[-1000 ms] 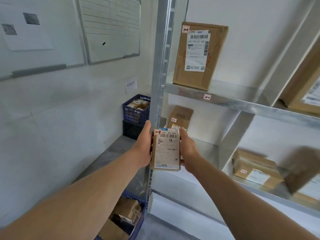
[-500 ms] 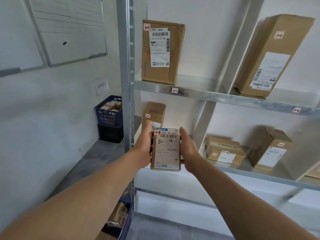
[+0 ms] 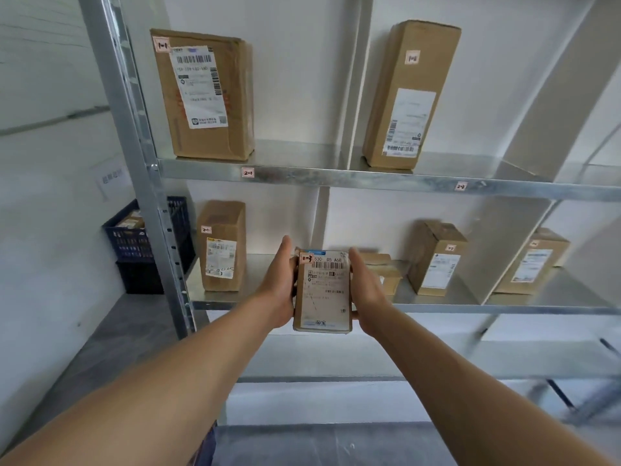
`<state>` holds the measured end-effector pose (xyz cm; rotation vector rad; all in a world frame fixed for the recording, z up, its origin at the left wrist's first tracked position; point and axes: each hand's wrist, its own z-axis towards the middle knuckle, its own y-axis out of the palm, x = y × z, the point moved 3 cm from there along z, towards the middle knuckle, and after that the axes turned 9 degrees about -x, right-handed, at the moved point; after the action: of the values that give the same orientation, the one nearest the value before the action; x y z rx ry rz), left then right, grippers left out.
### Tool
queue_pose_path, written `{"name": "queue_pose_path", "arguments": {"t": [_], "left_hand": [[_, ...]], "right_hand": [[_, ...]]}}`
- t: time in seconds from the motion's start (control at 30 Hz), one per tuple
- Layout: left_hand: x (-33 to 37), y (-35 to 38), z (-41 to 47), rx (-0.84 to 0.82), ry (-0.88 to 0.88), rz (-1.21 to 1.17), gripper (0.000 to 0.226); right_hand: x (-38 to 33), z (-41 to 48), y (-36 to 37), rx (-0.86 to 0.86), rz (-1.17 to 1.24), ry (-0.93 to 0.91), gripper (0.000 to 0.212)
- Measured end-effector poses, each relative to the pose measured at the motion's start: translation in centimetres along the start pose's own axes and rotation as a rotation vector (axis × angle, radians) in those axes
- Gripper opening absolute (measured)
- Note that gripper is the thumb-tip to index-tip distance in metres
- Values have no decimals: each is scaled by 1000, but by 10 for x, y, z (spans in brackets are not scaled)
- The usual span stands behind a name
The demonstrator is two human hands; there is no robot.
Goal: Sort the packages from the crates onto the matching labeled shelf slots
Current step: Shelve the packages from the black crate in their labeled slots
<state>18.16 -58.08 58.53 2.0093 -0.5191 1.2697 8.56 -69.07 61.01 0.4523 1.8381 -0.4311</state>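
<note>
A small cardboard package [image 3: 323,294] with a white shipping label and a pink tag reading 1-3 is held upright in front of the metal shelf [image 3: 353,179]. My left hand [image 3: 279,290] grips its left side and my right hand [image 3: 368,294] grips its right side. The upper shelf carries a box tagged 1-1 [image 3: 205,95] and a tall box [image 3: 408,95]. Slot tags 2-1 [image 3: 248,173] and 2-2 [image 3: 460,186] sit on the shelf edge. The shelf below holds a box tagged 2-1 [image 3: 221,245] and several more boxes.
A blue crate [image 3: 134,237] with packages stands stacked on a dark crate by the left wall, behind the shelf's left post [image 3: 134,146]. A low box [image 3: 383,270] lies partly hidden behind my right hand. Lower shelf levels run across below my arms.
The view has swung right, bringing more of the shelf and its right-hand boxes into sight. Both hands keep the same grip on the package, held in front of the second shelf.
</note>
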Motion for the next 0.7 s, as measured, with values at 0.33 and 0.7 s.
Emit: {"name": "queue_pose_path", "arguments": {"t": [0.33, 0.7], "left_hand": [[-5, 138, 75, -140, -56, 98, 88], [-7, 309, 140, -317, -45, 197, 82]], "right_hand": [[-13, 16, -148, 143, 42, -2, 58], [-28, -2, -313, 360, 103, -47, 59]]}}
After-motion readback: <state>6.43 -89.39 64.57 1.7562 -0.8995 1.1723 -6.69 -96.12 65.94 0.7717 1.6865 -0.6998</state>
